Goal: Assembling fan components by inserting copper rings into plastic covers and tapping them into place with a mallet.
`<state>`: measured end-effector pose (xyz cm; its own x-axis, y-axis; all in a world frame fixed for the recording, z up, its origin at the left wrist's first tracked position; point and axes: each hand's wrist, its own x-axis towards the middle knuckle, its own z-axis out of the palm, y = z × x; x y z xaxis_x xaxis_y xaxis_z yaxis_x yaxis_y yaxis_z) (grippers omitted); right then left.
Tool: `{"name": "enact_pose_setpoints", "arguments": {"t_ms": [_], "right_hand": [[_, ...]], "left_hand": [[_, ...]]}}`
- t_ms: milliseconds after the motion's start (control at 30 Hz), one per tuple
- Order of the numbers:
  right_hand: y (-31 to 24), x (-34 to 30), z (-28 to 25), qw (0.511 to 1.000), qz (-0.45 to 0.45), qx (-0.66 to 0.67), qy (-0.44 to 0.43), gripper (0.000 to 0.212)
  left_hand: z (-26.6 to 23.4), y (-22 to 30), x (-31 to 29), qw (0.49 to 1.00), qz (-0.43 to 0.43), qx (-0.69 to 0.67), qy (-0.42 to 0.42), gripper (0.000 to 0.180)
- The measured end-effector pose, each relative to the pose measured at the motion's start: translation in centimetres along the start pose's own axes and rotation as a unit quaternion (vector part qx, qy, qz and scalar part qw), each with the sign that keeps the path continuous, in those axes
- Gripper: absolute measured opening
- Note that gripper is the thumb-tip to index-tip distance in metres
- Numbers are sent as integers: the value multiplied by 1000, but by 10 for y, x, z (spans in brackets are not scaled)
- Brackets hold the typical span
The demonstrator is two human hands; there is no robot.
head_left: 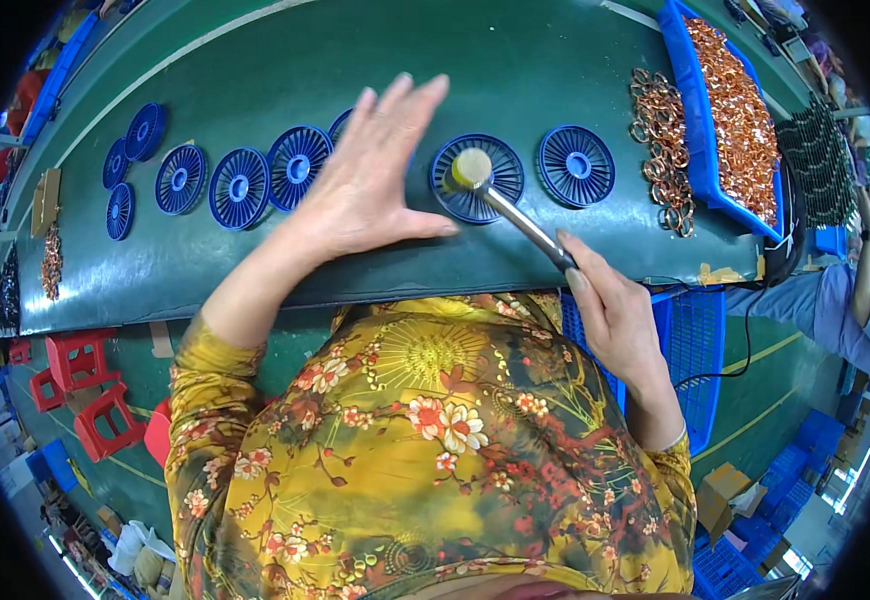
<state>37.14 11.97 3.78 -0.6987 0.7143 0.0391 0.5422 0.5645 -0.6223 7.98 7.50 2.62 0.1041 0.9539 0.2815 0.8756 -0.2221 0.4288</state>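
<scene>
My right hand (610, 310) grips the dark end of a mallet (530, 228) with a metal shaft and a pale yellowish head. The mallet's head is over a round blue slotted wheel (500, 165) on the green table; whether they touch I cannot tell. My left hand (370, 175) is spread open above the table, just left of that wheel, with nothing in it. It partly hides another blue wheel (340, 122) behind the fingers. One more blue wheel (562, 178) lies flat to the right of the mallet.
Several blue wheels (239, 212) lie across the left of the green table (515, 60). At right are loose copper-coloured rings (667, 160) and a blue bin (700, 120) full of copper pieces. Red stools (110, 420) and a blue crate (695, 350) stand below the table edge. A person's arm (865, 270) shows far right.
</scene>
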Motion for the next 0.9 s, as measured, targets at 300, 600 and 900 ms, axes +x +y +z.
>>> {"name": "enact_pose_setpoints", "arguments": {"t_ms": [300, 600, 900], "right_hand": [[-4, 15, 1, 999, 9, -29, 19, 30], [-16, 34, 21, 997, -5, -63, -34, 34], [-22, 63, 32, 997, -6, -50, -57, 30]], "left_hand": [[-16, -30, -13, 997, -78, -8, -13, 108], [5, -22, -11, 995, -79, -54, 32, 117], [0, -26, -17, 989, -111, -92, 9, 114]]}}
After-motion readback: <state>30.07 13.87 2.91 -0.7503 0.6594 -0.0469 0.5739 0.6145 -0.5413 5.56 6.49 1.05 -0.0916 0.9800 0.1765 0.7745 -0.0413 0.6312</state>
